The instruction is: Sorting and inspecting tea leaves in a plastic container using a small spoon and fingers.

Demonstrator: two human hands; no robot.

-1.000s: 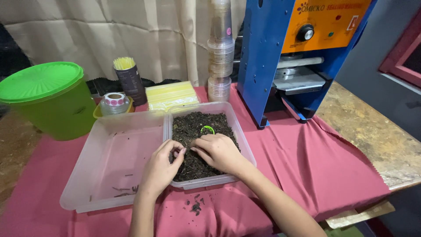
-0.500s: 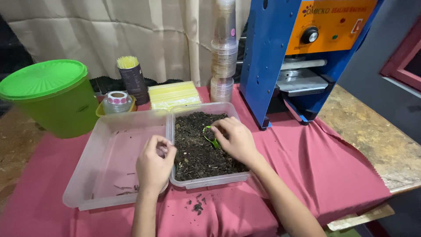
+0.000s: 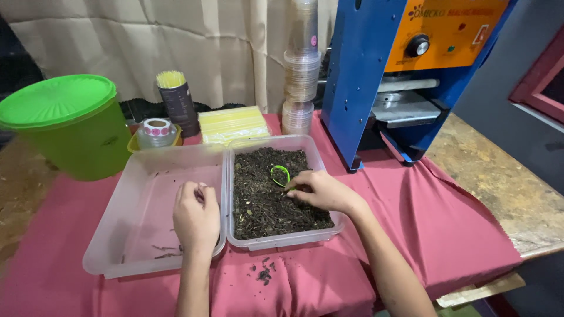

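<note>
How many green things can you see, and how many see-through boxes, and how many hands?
Green things: 2, the lidded bucket and the little scoop in the dark leaves.
See-through boxes: 2, the nearly empty box and the box of leaves.
Hands: 2, left hand and right hand.
Total: 6

Clear, smooth plastic rectangular tray (image 3: 276, 242) holds dark, crumbly matt dried leaves (image 3: 264, 199); matt red cloth (image 3: 458, 229) covers rough, worn wooden worktop (image 3: 505, 188).
</note>
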